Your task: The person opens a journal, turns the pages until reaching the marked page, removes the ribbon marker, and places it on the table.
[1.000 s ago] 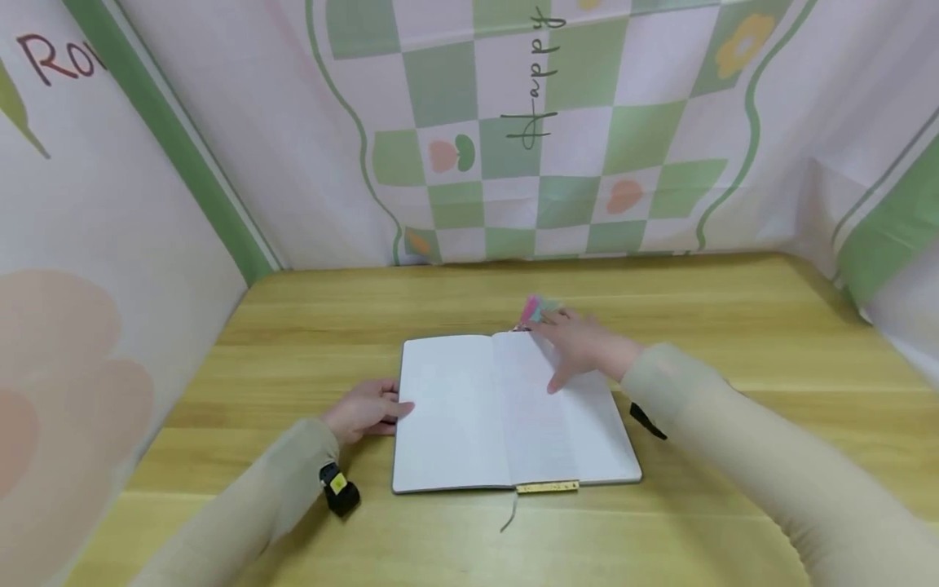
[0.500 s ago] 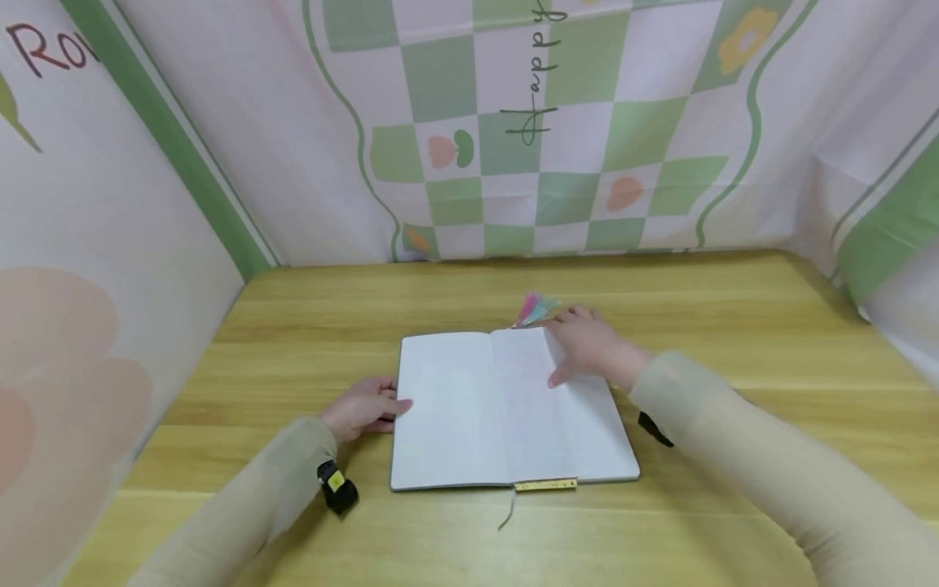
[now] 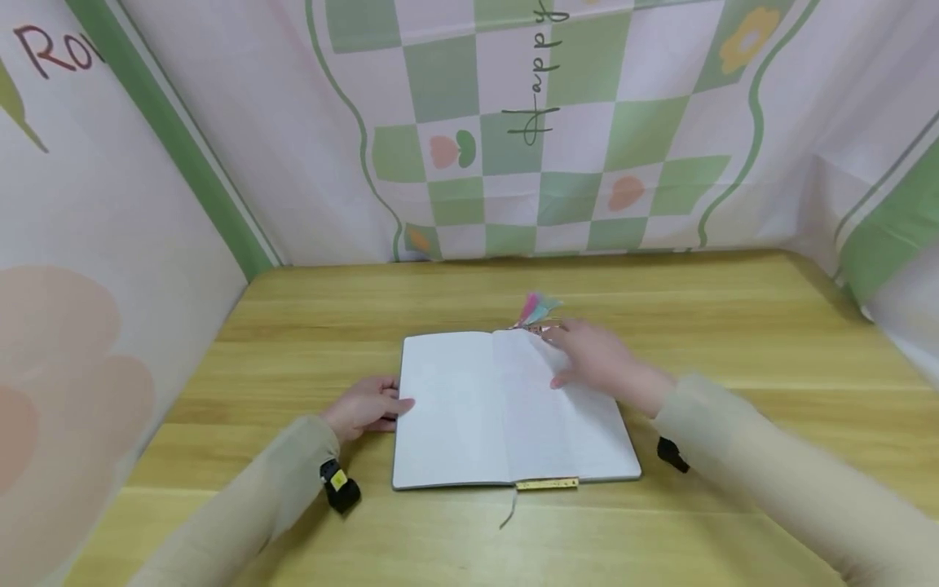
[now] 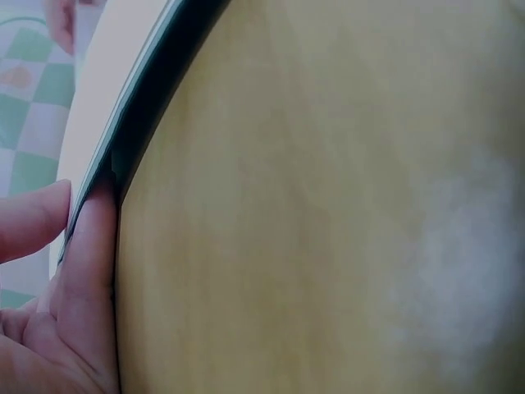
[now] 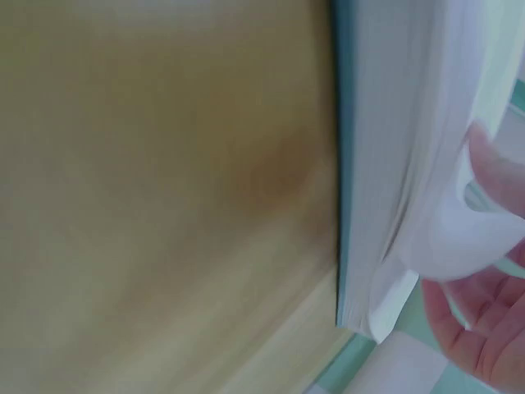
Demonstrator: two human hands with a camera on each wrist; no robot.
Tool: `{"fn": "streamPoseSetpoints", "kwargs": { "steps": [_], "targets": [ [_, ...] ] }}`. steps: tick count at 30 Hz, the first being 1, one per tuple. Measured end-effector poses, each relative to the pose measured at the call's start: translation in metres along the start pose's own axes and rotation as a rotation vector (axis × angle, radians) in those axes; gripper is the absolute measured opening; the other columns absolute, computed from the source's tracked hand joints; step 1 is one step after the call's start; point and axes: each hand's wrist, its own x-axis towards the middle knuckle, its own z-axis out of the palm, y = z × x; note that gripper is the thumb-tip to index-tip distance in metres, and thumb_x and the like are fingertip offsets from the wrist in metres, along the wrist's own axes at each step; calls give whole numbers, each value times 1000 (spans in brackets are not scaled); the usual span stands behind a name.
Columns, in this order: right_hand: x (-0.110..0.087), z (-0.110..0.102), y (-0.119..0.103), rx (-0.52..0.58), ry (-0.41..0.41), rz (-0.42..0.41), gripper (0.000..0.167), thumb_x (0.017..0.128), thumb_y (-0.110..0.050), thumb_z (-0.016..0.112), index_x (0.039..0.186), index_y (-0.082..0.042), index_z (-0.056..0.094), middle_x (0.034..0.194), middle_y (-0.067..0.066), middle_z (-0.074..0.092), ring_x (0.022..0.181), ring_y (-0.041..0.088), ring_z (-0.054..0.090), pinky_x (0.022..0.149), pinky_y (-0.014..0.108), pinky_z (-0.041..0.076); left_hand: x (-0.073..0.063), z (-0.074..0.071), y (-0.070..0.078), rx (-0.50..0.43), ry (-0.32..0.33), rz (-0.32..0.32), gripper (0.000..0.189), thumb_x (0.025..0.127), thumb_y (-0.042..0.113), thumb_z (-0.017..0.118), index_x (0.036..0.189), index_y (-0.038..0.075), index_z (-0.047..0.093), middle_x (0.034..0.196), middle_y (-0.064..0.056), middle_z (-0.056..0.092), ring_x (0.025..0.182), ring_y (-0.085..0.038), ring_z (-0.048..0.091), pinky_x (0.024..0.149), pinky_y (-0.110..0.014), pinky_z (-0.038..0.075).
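An open notebook (image 3: 455, 408) with blank white pages lies on the wooden table. My left hand (image 3: 367, 408) grips its left edge; in the left wrist view the thumb is over the page side and a finger goes beneath the dark cover (image 4: 152, 90). At the upper right corner my right hand (image 3: 594, 355) pinches a page (image 5: 459, 238), which bends up between thumb and fingers in the right wrist view. Under that page lies a strip like a bookmark: its gold end (image 3: 547, 484) shows at the bottom edge, and a pink and blue tassel (image 3: 538, 308) at the top.
A grey ribbon (image 3: 508, 512) trails from the notebook's spine onto the wooden table (image 3: 330, 310). Patterned cloth (image 3: 506, 139) hangs behind the table and along both sides. Each wrist carries a black camera (image 3: 339, 487).
My right hand has drawn back a little to the right and now pinches the page's top corner, baring a patterned bit beside the tassel. The left hand keeps its place.
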Motion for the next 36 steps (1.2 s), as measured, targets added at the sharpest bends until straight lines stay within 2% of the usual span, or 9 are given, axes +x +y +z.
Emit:
{"fn": "streamPoseSetpoints", "kwargs": {
  "steps": [4, 9, 14, 17, 20, 24, 27, 32, 36],
  "targets": [
    [-15, 0, -5, 96, 36, -87, 45, 73, -5, 79, 115, -1, 62, 105, 15, 63, 87, 26, 62, 70, 37, 54, 1, 0, -1, 0, 1, 1, 49, 93, 13, 60, 136, -3, 42, 122, -16, 57, 85, -13, 58, 71, -25, 54],
    [-29, -5, -7, 325, 51, -138, 35, 78, 9, 67, 111, -1, 64, 107, 14, 62, 87, 23, 61, 68, 31, 54, 1, -3, 0, 7, -2, 14, 48, 93, 14, 60, 134, -2, 42, 114, -13, 57, 84, -14, 55, 71, -24, 53],
    [-36, -14, -7, 526, 25, -85, 32, 83, 3, 64, 115, -2, 63, 116, 16, 61, 96, 28, 61, 74, 34, 53, 2, -4, 0, 12, -14, 19, 48, 94, 15, 60, 135, -2, 41, 120, -14, 56, 87, -14, 56, 74, -25, 53],
    [-38, -19, -9, 677, -9, 15, 34, 88, -7, 63, 122, -4, 60, 124, 17, 58, 104, 30, 60, 79, 33, 51, 1, -4, 0, 16, -16, 14, 47, 94, 15, 60, 134, -2, 42, 120, -15, 57, 88, -14, 57, 74, -26, 53],
    [-38, -24, -13, 917, -48, 122, 44, 95, -20, 57, 135, -4, 49, 134, 19, 49, 110, 25, 54, 78, 30, 49, 1, -4, 0, 15, -15, 6, 48, 94, 15, 60, 135, -1, 42, 122, -15, 57, 89, -15, 57, 74, -26, 53],
    [-34, -24, -20, 1174, -105, 57, 58, 103, -32, 38, 146, 3, 25, 143, 27, 33, 118, 29, 46, 89, 42, 50, 0, -3, 0, 15, -15, 0, 48, 94, 16, 60, 135, -1, 42, 122, -15, 56, 89, -15, 57, 74, -26, 53],
    [-29, -20, -31, 1112, -163, -60, 60, 103, -37, 30, 148, 3, 20, 145, 26, 32, 126, 38, 41, 103, 54, 38, 0, -4, 0, 15, -17, 6, 45, 94, 15, 60, 133, -1, 44, 118, -14, 57, 87, -14, 56, 73, -25, 53],
    [-22, -9, -55, 688, -226, -176, 52, 101, -34, 40, 146, -8, 34, 146, 13, 41, 134, 35, 35, 108, 53, 29, 2, -4, -1, 3, -23, 29, 35, 94, 14, 59, 123, -1, 49, 104, -8, 60, 80, -12, 56, 68, -24, 53],
    [-18, 0, -72, 394, -301, -252, 51, 99, -38, 46, 145, -16, 39, 145, 13, 41, 134, 35, 33, 110, 52, 27, 2, -4, -5, -38, -49, 54, 25, 95, 7, 55, 117, -4, 51, 95, -5, 62, 74, -10, 57, 65, -24, 53]
  ]
}}
